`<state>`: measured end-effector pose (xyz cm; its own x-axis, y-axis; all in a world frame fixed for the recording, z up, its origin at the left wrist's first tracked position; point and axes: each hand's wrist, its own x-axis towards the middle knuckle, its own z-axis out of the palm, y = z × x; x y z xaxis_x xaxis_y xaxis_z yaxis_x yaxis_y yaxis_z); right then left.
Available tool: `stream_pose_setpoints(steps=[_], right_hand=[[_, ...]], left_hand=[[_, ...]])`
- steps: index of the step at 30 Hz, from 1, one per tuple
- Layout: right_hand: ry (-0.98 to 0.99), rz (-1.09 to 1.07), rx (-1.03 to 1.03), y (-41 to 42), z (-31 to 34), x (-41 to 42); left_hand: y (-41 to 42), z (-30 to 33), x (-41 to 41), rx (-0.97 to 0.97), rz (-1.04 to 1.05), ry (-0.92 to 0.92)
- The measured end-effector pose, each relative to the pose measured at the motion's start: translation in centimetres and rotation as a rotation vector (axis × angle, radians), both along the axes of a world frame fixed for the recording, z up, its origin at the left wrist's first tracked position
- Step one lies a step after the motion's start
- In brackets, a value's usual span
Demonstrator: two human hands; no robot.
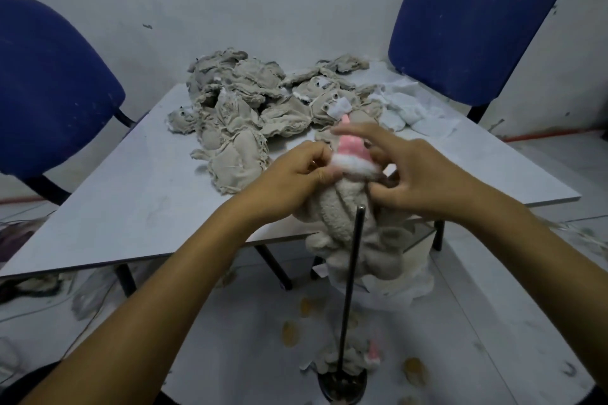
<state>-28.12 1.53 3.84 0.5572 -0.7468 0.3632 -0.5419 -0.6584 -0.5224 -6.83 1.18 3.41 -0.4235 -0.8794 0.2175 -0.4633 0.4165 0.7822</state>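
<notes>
A beige fleece toy skin point(342, 223) with a pink and white hat point(352, 154) hangs over the table's near edge. My left hand point(296, 177) pinches the white brim of the hat on its left side. My right hand point(418, 171) is at the toy's right side, index finger stretched out over the hat, lower fingers curled against the fabric. A thin black rod point(352, 276) stands upright in front of the toy, rising from a round base point(342, 385) on the floor.
A heap of inside-out beige toy skins point(250, 105) covers the back of the grey table point(131, 200), with white fabric pieces point(411, 105) to its right. Two blue chairs point(49, 92) point(477, 16) flank the table. Another finished toy point(355, 358) lies by the rod's base.
</notes>
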Motion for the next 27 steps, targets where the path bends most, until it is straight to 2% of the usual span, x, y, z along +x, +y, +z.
stream_pose_setpoints(steps=[2,3,6,9,11,15,18,20,22,23,27], right_hand=[[0.075,0.008,0.048,0.3,-0.1,0.0],[0.035,0.021,0.052,0.4,-0.2,-0.1],[-0.118,0.067,0.122,0.3,-0.5,-1.1],[-0.058,0.093,0.170,0.5,-0.9,-1.6],[-0.133,0.100,0.140,0.3,-1.4,-1.7],[0.012,0.077,0.168,0.1,-1.8,-1.7],[-0.219,0.083,0.144,0.2,-2.1,-1.4],[-0.284,0.031,0.096,0.2,-2.0,-1.4],[-0.257,0.006,0.090,0.4,-2.2,-1.2],[-0.218,0.017,0.101,0.5,-2.4,-1.1],[0.095,0.021,0.201,0.4,-1.9,-1.5]], left_hand=[[0.2,-0.5,-0.3,-0.044,0.001,-0.155],[0.2,-0.5,-0.4,-0.060,-0.008,-0.197],[0.2,-0.2,-0.3,0.021,-0.089,-0.059],[0.4,-0.3,-0.3,0.029,-0.123,-0.010],[0.6,-0.6,-0.5,0.037,-0.138,-0.008],[0.7,-1.1,-0.4,-0.010,-0.054,-0.062],[0.9,-1.7,-0.5,-0.035,-0.051,-0.054],[0.8,-2.0,-0.3,-0.006,-0.086,-0.153],[0.8,-2.3,-0.1,-0.035,-0.073,-0.247],[0.9,-2.5,-0.1,-0.054,-0.049,-0.226],[0.8,-2.4,-0.2,-0.007,0.027,0.060]])
